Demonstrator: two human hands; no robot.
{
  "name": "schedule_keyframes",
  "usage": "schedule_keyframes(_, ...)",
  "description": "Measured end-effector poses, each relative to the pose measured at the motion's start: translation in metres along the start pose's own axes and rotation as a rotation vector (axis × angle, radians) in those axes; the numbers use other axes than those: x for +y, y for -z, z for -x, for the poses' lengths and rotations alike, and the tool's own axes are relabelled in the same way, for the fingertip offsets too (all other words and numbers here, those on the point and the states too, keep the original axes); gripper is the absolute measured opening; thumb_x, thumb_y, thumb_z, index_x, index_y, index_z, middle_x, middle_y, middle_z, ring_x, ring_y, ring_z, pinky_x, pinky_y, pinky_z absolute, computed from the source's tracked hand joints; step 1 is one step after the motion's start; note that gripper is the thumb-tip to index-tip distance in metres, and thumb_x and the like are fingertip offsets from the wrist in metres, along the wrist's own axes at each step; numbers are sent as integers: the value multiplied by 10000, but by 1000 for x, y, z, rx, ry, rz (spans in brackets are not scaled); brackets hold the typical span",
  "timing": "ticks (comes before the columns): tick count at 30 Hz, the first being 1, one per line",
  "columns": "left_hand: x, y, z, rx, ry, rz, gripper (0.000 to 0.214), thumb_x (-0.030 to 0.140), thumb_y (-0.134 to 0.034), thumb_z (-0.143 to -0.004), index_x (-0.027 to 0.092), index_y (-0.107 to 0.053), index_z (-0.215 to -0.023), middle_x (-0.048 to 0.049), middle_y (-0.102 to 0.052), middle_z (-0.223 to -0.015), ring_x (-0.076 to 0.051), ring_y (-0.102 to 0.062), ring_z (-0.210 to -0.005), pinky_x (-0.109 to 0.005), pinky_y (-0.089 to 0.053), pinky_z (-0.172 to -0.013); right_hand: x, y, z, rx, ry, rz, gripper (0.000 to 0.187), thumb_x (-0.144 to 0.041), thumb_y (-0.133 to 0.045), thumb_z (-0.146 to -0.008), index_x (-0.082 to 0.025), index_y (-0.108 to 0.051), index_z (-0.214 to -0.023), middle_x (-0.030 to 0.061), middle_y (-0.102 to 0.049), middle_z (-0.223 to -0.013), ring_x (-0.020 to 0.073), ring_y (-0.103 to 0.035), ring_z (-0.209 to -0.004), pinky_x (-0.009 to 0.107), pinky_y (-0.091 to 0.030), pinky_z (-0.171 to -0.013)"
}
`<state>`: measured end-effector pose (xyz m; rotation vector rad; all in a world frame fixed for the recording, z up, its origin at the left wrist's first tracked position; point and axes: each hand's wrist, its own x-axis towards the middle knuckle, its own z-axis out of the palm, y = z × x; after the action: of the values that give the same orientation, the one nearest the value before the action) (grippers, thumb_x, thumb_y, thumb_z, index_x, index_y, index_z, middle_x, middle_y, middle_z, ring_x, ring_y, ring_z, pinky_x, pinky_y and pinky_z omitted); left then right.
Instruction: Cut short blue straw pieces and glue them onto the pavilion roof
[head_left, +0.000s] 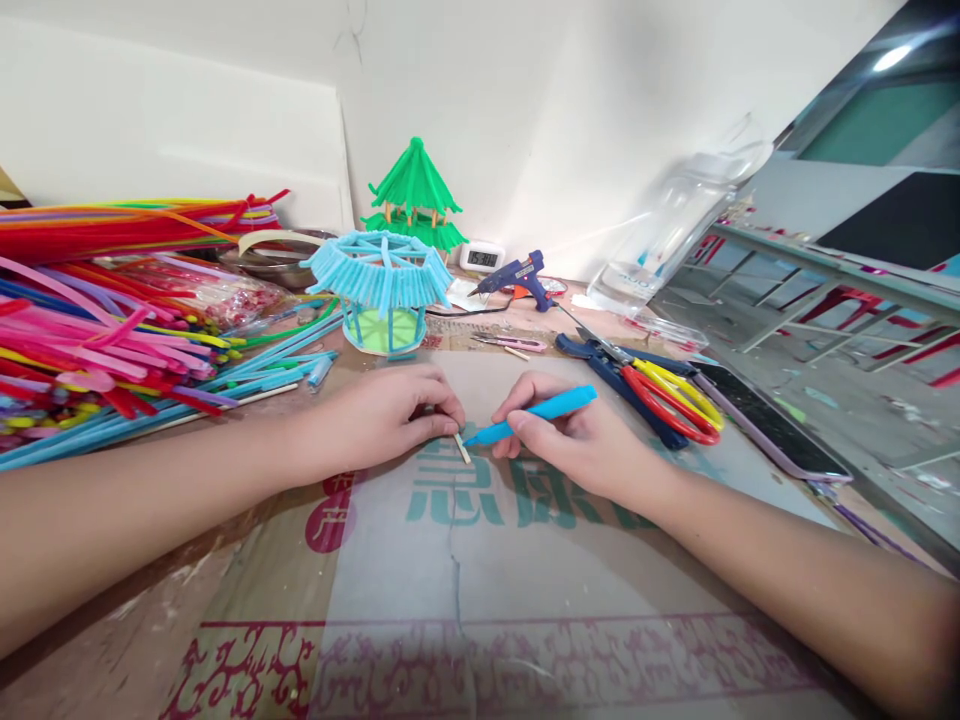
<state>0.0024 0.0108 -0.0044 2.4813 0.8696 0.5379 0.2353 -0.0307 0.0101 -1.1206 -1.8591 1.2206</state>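
Between the thumb and fingers of my left hand [416,410] is a short, thin wooden stick [463,448], its free end sticking out toward me. My right hand [566,430] grips a blue marker [536,412], its tip pointing left, close to the stick; whether it touches cannot be made out. Both hands are low over a printed cardboard sheet [390,560]. Behind them stands a small pavilion model [385,290] with a light blue fuzzy roof and a green floor. A green tiered roof model [415,190] rises behind it.
Bundles of coloured pipe cleaners [97,350] fill the left side. Scissors with red and yellow handles [667,390], blue-handled pliers [630,385] and a phone [769,415] lie at right. Farther back are a glue gun [517,282], a digital clock [481,257] and a clear bottle [660,230].
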Motion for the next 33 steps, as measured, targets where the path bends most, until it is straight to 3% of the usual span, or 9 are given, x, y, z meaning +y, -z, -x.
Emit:
schedule_keyframes(20,-3,-1,0,5,-22,-21,156,264,-572,-952,211,-718,-931,-8,-668,-945,-151,-615,-878,-245,-428,-733,1,0,1,-11,17,-18,176,-361,-639,-905,-201,-580,-861,19,-726,-722,143,-720,-669,250,-566,-618)
schedule_keyframes(26,-4,0,-1,-6,-24,-23,173,283,-562,-956,208,-718,-940,-14,-668,-937,-156,-614,-881,-245,-428,-728,1,1,2,-66,-3,-33,182,-360,-632,-908,-192,-585,-856,22,-723,-693,153,-738,-666,245,-560,-606)
schedule_keyframes(33,-3,0,-1,-4,-25,-20,166,274,-565,-954,206,-715,-936,-13,-667,-934,-151,-614,-871,-243,-429,-730,1,0,4,-26,2,-35,199,-384,-659,-892,-199,-590,-863,22,-729,-722,157,-732,-679,268,-575,-637)
